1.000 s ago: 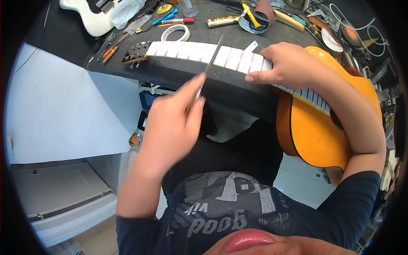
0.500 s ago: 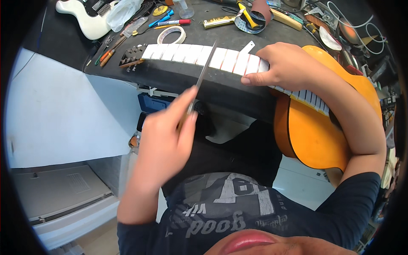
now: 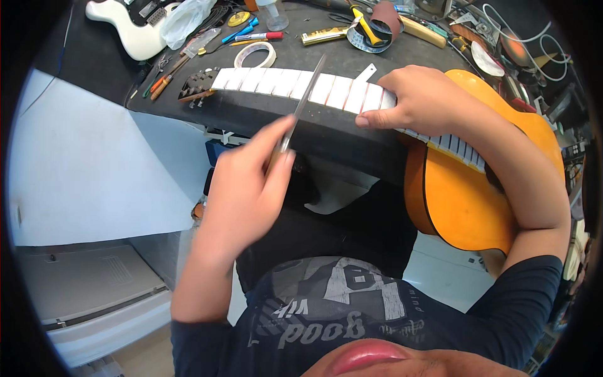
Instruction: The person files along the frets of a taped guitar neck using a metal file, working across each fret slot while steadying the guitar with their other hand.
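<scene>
An acoustic guitar with an orange-yellow body (image 3: pixel 465 207) lies across the bench edge, its headstock (image 3: pixel 198 87) to the left. White tape (image 3: pixel 270 81) covers the fretboard between the frets, except near the body. My left hand (image 3: pixel 248 182) is closed round the handle of a slim grey file (image 3: pixel 305 94). The file lies across the taped neck at about its middle, tip pointing away from me. My right hand (image 3: pixel 418 100) grips the neck near the body, thumb on the near side, fingers over the far side and partly hidden.
On the dark bench (image 3: pixel 308 53) behind the neck lie a tape roll (image 3: pixel 255 55), a red marker (image 3: pixel 267 36), sandpaper (image 3: pixel 386 17) and a yellow-handled tool (image 3: pixel 367 28). Screwdrivers (image 3: pixel 162 85) and a white guitar body (image 3: pixel 129 34) are at far left. Clutter crowds the right side.
My left hand and the file have slid a little away from me across the neck. My right hand stays in place on the neck.
</scene>
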Available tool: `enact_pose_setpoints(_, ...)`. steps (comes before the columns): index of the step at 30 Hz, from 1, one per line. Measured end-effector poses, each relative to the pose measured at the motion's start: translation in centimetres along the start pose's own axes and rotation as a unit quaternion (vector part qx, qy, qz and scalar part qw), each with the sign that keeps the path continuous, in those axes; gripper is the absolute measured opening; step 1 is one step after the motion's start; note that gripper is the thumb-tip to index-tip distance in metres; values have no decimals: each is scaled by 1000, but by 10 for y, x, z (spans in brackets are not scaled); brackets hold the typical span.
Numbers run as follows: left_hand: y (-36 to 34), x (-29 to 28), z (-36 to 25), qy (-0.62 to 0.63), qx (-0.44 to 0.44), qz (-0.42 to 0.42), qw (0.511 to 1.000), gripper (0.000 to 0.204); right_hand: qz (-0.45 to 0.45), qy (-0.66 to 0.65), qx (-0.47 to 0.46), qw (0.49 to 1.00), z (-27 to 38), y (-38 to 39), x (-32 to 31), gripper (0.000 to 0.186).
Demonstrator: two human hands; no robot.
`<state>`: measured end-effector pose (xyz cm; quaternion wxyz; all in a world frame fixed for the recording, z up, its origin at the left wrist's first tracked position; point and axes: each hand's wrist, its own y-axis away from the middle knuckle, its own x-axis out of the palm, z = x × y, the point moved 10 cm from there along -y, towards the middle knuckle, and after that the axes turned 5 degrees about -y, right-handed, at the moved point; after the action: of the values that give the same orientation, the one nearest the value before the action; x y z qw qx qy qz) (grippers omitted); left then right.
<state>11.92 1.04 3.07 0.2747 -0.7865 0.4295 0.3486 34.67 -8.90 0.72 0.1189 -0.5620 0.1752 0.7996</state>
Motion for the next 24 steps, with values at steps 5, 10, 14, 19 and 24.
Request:
enact_pose_setpoints(5,97,-11,36,60,-91,-11,994,54,49,19,-5,999,15,0,-2,92)
enact_pose_setpoints(10,95,-12,12,16,-66,-28,997,54,18,-4,-2,1000,8,1,0,90)
enact_pose_setpoints(14,84,-6,-16,-87,44,-18,995,50,6,-6,-7,1000,6,2,1,90)
enact_pose_setpoints(19,49,-4,-12,-75,42,-56,995,45,17,2,-3,1000,11,-1,3,89)
enact_pose_setpoints(24,-27,6,-19,-43,25,-20,999,42,26,-6,4,1000,5,0,3,88)
